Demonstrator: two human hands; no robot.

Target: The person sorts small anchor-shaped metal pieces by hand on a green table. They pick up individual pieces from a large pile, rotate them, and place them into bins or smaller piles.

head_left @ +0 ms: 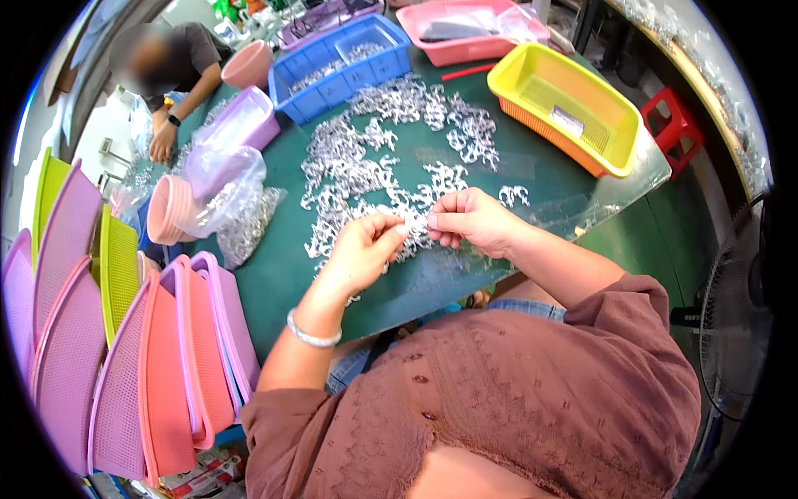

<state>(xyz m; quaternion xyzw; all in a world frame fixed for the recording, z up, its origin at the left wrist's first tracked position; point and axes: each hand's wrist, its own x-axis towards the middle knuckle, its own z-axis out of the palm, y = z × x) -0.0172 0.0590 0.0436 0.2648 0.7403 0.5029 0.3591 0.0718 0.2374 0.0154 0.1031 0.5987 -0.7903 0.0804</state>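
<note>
Over the near edge of a heap of small silvery curved metal parts (341, 158), both my hands come close together. My left hand (366, 249), with a bangle on its wrist, is pinched with thumb against fingers. Facing it, my right hand (474, 220) is also closed in a pinch, fingers curled. Between the fingertips there seems to be a small silvery piece, too small and too close to the heap behind to make out. The parts lie spread in clusters on the green tabletop (549, 191), and a few sit just beyond my right hand.
A yellow basket (573, 108) stands at the right, a blue crate (341, 66) and pink tray (474, 33) at the back. Left are a bag of parts (249, 224), pink cups (170, 212) and stacked baskets (174, 366). Another person (166, 66) sits far left; a fan (731, 308) stands right.
</note>
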